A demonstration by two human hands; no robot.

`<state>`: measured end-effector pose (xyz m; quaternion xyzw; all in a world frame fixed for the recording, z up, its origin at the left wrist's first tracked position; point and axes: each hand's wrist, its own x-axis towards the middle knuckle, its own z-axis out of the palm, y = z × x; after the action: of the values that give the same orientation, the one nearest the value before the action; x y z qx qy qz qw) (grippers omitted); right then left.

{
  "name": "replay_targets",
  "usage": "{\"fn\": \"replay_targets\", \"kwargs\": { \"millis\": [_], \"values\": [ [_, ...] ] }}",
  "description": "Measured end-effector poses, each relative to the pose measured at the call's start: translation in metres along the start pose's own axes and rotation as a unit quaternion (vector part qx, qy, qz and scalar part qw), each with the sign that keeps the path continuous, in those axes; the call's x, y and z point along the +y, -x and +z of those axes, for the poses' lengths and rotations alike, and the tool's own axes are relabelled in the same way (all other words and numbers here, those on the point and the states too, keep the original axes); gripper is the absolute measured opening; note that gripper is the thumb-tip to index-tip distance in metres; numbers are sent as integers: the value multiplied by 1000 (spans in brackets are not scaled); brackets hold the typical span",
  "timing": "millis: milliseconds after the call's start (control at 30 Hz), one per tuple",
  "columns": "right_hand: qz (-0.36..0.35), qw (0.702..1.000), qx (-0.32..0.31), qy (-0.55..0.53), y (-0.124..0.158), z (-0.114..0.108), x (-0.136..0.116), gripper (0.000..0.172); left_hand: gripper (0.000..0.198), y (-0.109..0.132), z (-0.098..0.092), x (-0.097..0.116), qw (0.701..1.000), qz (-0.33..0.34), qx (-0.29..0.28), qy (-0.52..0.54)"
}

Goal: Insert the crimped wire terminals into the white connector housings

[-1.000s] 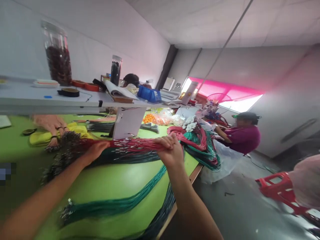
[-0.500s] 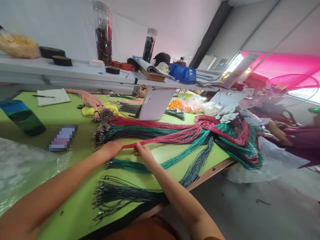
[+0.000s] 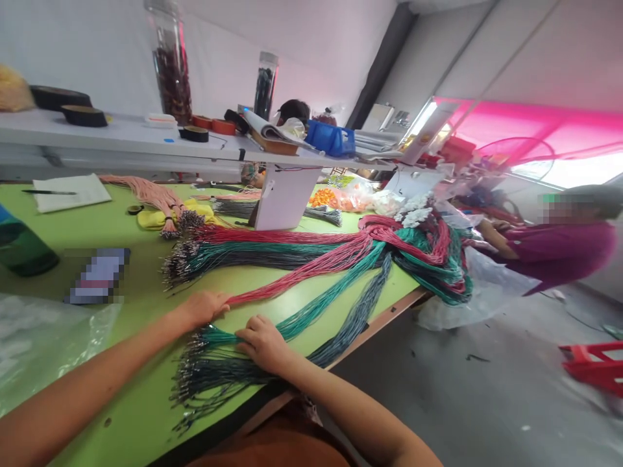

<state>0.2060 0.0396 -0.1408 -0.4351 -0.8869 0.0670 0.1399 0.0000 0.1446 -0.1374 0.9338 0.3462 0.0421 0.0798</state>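
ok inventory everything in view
cord bundles: several, red, green, dark grey, across table
pink cords: many, pink, far left
phone: one, blurred, table left
bottle: one, blue-green, left edge
paper: one, white, far left
plastic bags: several, clear, left and right
jars: two, clear, shelf
tape rolls: several, black, orange, shelf
bin: one, blue, shelf
people: two, one purple top, right and behind shelf
stool: one, red, right edge
left hand: one, bare, gripping red bundle
right hand: one, bare, on green bundle

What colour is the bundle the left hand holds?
Pinkish-red bundle, best seen in the head view.
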Motion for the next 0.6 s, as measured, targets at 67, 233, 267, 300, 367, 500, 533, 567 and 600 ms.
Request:
{"fn": "replay_targets", "kwargs": {
  "millis": [67,233,267,300,367,500,533,567,600],
  "values": [
    [3,1000,-5,7,-2,-1,-1,19,36,0,-3,-7,1000,-13,23,-10],
    [-16,999,-34,16,-15,-4,-2,29,32,2,-6,-15,998,-33,57,-22],
    [-24,999,-40,12,-18,-4,-1,31,30,2,-6,-15,997,-35,60,-23],
    [-31,998,-45,6,-20,-4,0,32,29,2,-5,-13,997,-38,63,-25],
    [-41,998,-50,-11,-22,-5,2,31,21,0,-3,-10,997,-44,63,-29],
    [-54,997,-52,-26,-22,-4,8,26,17,-4,-4,-4,997,-31,64,-25],
    [-55,997,-52,-23,-21,-4,9,24,18,-4,-5,-3,997,-30,67,-20],
    [-56,997,-52,-20,-21,-3,10,23,18,-2,-8,-1,997,-35,74,-15],
    [-55,997,-51,-19,-21,-3,10,22,18,1,-11,0,995,-50,83,-11]
  ]
}}
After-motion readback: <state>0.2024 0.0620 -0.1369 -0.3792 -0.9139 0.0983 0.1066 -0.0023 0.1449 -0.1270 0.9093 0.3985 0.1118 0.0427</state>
